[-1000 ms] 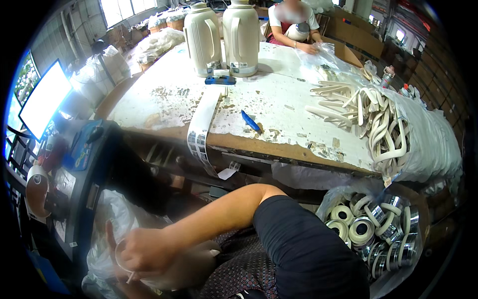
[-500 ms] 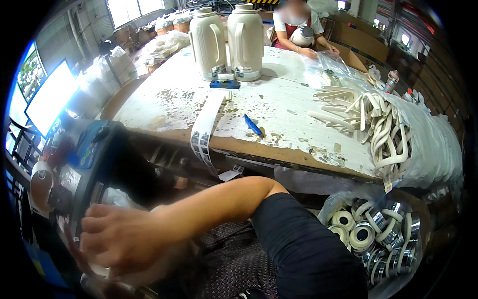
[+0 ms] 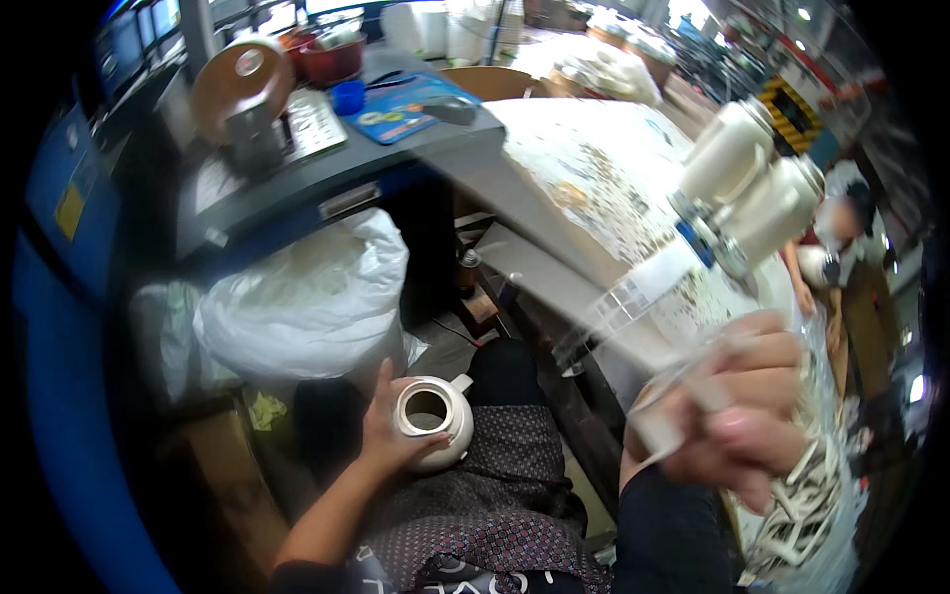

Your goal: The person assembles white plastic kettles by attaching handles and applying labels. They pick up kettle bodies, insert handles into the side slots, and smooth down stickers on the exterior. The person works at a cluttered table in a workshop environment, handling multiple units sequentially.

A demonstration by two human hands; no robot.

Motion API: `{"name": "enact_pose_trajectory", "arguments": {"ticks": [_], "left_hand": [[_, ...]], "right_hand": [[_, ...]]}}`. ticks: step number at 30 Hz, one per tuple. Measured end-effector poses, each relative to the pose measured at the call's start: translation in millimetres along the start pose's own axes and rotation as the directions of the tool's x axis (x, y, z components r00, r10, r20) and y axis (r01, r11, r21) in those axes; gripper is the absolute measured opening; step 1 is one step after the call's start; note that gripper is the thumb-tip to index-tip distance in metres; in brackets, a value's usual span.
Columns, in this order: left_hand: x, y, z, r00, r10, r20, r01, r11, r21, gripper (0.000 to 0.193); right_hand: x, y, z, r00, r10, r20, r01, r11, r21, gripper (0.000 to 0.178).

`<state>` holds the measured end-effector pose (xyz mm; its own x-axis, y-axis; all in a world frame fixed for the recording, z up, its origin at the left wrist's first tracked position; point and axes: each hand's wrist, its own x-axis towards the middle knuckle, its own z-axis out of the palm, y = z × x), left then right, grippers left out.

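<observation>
Since half a second ago the view is swinging left, and the left hand (image 3: pixel 388 431), earlier down at a plastic bag, is now holding a white ceramic teapot body with an open round mouth (image 3: pixel 432 418) on the lap, just below the middle of the frame. Its fingers are curling around the pot's left side and underside, thumb lying up along the rim. The right hand (image 3: pixel 744 408), blurred at the right of the frame, is closing its fingers on a strip of clear tape (image 3: pixel 648 292). A bulging white plastic bag (image 3: pixel 307 297) is sitting left of centre under a dark bench. A blue rectangular card (image 3: pixel 401 111) is lying at upper centre, and a yellow label (image 3: pixel 69 210) is showing on the blue panel at far left.
</observation>
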<state>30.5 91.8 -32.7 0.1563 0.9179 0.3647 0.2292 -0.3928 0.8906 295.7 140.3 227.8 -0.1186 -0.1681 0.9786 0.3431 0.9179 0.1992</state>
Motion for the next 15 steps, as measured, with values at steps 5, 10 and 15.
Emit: {"name": "enact_pose_trajectory", "arguments": {"ticks": [5, 10, 15], "left_hand": [[23.9, 7.6, 1.7, 0.994, 0.111, -0.005, -0.108, 0.979, 0.171, 0.067], [6.1, -30.5, -8.9, 0.990, 0.114, 0.082, -0.128, 0.971, 0.201, 0.039], [25.4, -36.3, -7.9, 0.980, 0.071, 0.187, -0.112, 0.970, 0.218, 0.040]], "right_hand": [[-13.9, 175.0, 52.3, 0.800, 0.453, 0.394, -0.118, 0.762, -0.637, 0.042], [-147.6, 97.7, 185.8, 0.527, 0.335, 0.781, -0.366, 0.919, -0.148, 0.014], [-275.6, 89.5, 317.0, 0.378, 0.404, 0.833, -0.350, 0.895, -0.276, 0.019]]}}
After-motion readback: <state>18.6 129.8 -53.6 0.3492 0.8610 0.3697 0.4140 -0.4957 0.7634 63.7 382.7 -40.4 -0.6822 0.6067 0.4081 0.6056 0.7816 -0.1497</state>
